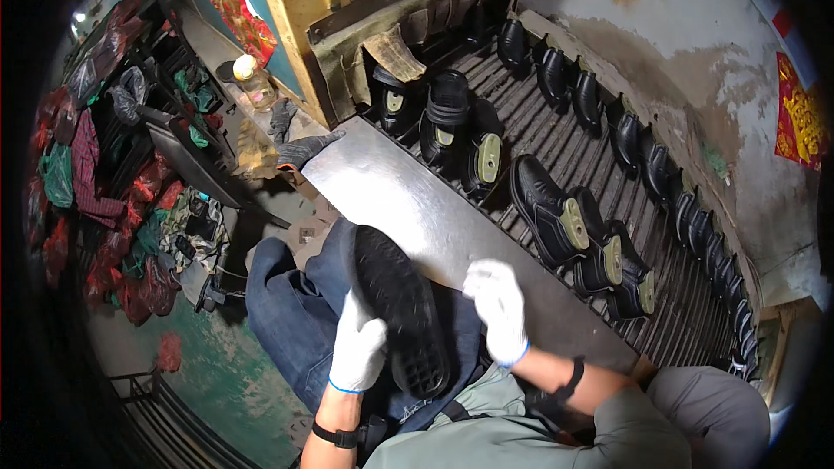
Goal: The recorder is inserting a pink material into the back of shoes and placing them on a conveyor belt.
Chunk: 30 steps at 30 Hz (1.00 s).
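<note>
My left hand (358,346), in a white glove, grips a black shoe (400,308) held sole-up over my lap, its treaded sole facing the camera. My right hand (499,308), also white-gloved, hovers just right of the shoe near the edge of the metal table (408,200), fingers loosely curled with nothing in them. Black shoes on yellow lasts (556,213) stand on the slatted conveyor (556,135) just beyond the table.
A row of black shoes (647,165) lines the conveyor's far side along a stained wall. A yellow machine housing (347,0) stands at the conveyor's far end. A bottle (252,78) and grey gloves (300,148) sit to its left. Bags and clutter (104,208) fill the left.
</note>
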Motion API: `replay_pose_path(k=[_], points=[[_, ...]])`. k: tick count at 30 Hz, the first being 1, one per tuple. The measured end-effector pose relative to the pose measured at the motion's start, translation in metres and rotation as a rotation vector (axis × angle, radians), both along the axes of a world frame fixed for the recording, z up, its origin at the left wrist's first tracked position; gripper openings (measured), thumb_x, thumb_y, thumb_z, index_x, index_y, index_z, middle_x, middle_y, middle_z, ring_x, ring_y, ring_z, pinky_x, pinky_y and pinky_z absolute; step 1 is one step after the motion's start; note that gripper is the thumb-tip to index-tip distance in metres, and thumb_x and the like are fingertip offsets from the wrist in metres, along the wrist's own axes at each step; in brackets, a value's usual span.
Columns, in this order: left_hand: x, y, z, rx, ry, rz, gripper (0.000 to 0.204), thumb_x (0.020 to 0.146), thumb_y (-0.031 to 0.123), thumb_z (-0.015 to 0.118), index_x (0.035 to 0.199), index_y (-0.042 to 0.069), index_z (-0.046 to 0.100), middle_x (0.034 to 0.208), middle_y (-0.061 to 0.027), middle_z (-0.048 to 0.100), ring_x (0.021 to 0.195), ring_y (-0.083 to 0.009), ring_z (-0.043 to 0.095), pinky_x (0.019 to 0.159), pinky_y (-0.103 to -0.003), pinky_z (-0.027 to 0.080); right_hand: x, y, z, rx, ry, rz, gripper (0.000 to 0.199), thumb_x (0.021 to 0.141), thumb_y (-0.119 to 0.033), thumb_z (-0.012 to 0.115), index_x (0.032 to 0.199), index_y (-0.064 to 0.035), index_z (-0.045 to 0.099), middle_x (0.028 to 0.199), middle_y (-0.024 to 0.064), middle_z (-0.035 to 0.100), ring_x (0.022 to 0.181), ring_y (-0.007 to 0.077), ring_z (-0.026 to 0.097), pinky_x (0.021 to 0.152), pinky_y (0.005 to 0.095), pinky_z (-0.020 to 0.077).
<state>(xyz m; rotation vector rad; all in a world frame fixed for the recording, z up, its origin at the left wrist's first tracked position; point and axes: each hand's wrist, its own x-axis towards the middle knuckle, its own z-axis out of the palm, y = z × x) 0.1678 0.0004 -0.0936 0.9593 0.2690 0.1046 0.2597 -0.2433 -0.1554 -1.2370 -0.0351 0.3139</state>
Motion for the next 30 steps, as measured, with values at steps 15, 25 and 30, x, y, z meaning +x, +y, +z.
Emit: replay_pose_path(k=[15, 25, 30], points=[[-0.028, 0.071, 0.025, 0.355, -0.014, 0.284, 0.059, 0.097, 0.015, 0.085, 0.148, -0.005, 0.065, 0.147, -0.0203, 0.073, 0.135, -0.0267, 0.070, 0.119, -0.041, 0.052, 0.301, -0.026, -0.080, -0.065, 0.397, -0.083, 0.042, 0.081, -0.015, 0.084, 0.121, -0.0129, 0.072, 0.106, 0.0088, 0.077, 0.096, 0.0327, 0.075, 0.092, 0.0509, 0.0609], [0.004, 0.076, 0.007, 0.305, -0.083, -0.014, 0.081, 0.086, 0.014, 0.094, 0.156, 0.004, 0.054, 0.173, -0.0181, 0.051, 0.160, -0.0316, 0.049, 0.134, -0.045, 0.036, 0.265, 0.010, -0.062, -0.129, 0.263, -0.081, 0.103, 0.101, -0.022, 0.080, 0.182, -0.0227, 0.016, 0.168, 0.0117, 0.052, 0.142, 0.0311, 0.058, 0.113, 0.0534, 0.0511], [-0.002, 0.068, -0.001, 0.195, -0.169, 0.038, 0.071, 0.103, 0.036, 0.085, 0.157, 0.006, 0.050, 0.175, -0.0218, 0.048, 0.159, -0.0390, 0.050, 0.132, -0.052, 0.038, 0.341, 0.034, -0.108, -0.397, 0.138, -0.406, 0.090, 0.074, -0.013, 0.098, 0.154, -0.0076, 0.057, 0.143, 0.0077, 0.067, 0.131, 0.0252, 0.061, 0.110, 0.0389, 0.0510]])
